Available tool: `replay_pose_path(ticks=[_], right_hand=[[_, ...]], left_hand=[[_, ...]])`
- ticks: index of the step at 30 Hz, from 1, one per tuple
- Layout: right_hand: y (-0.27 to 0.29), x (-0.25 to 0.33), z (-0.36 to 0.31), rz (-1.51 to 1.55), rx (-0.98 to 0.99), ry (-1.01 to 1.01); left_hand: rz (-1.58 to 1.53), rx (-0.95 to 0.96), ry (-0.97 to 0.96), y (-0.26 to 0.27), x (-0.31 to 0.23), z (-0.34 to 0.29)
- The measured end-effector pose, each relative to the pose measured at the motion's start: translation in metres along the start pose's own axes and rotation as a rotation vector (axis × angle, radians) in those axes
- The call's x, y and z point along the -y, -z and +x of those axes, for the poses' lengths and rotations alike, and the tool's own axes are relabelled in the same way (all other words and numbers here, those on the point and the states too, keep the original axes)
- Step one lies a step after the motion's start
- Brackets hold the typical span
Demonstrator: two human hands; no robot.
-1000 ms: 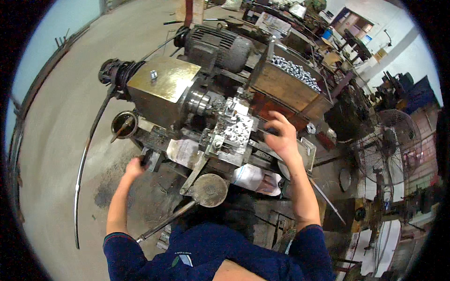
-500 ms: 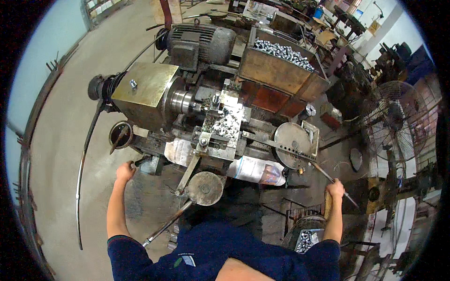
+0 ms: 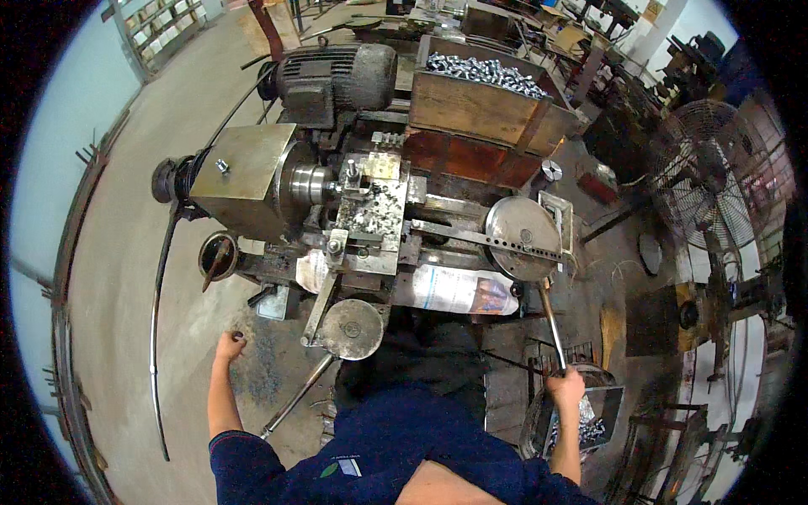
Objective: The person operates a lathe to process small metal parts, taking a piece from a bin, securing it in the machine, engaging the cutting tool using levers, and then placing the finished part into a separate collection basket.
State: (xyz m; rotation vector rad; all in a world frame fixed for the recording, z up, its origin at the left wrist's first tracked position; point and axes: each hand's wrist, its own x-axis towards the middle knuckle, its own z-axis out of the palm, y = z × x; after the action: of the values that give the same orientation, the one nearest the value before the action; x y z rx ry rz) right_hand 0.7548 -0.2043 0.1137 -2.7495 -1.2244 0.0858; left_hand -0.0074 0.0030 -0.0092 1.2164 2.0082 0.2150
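Note:
Down at the right, my right hand (image 3: 566, 387) is closed around a long metal lever (image 3: 551, 324). This lever runs up to a round metal disc (image 3: 522, 240) linked to the lathe's slide by a bar with holes. My left hand (image 3: 229, 347) is at the left, above the floor, its fingers curled around something small and dark that I cannot make out. The chuck (image 3: 307, 183) faces the slide (image 3: 368, 215), which is strewn with metal chips. A second disc (image 3: 352, 330) with its own lever (image 3: 299, 394) is in front of me, touched by neither hand.
Behind the lathe stand a motor (image 3: 337, 80) and a large metal bin (image 3: 471, 114) full of small shiny parts. A container of parts (image 3: 599, 421) sits beside my right forearm. A pot with a brush (image 3: 217, 257) is at left, a fan (image 3: 705, 177) at right.
My right hand has swung the lever toward me and to the left. My left hand has drawn back from beside the small grey box near the lathe. The whole view has shifted slightly.

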Motion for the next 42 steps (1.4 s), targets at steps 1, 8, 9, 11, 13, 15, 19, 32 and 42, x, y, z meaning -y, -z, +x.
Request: replay_pose_path(ticks=[1,8,9,11,13,15,19,32,42], right_hand=[[-0.001,0.006,-0.007,0.021,0.034,-0.015],[0.004,0.023,-0.022,0.049,0.118,-0.053],[0.005,0.024,-0.02,0.023,0.125,-0.046],[0.01,0.029,-0.016,-0.004,0.202,-0.104],[0.013,0.034,-0.004,-0.107,0.236,-0.13],[0.009,0.024,0.005,-0.174,0.191,-0.092],[0.015,-0.012,0.062,-0.244,0.219,-0.199],[0.025,-0.017,0.244,-0.48,-0.061,-0.213],[0.008,-0.019,0.232,-0.417,-0.186,-0.249]], left_hand=[[-0.021,0.008,0.016,0.001,-0.001,0.003],[0.056,-0.074,-0.169,0.003,-0.044,0.007],[0.028,-0.079,-0.167,0.002,-0.046,0.009],[0.011,-0.059,-0.154,0.006,-0.058,0.006],[0.047,-0.057,-0.146,0.006,-0.071,-0.005],[0.049,-0.065,-0.155,0.011,-0.071,0.0],[0.038,-0.125,-0.173,0.023,-0.061,0.019],[0.459,-0.483,-0.045,-0.084,-0.093,0.063],[0.72,-0.204,-0.265,-0.041,-0.1,0.061]])
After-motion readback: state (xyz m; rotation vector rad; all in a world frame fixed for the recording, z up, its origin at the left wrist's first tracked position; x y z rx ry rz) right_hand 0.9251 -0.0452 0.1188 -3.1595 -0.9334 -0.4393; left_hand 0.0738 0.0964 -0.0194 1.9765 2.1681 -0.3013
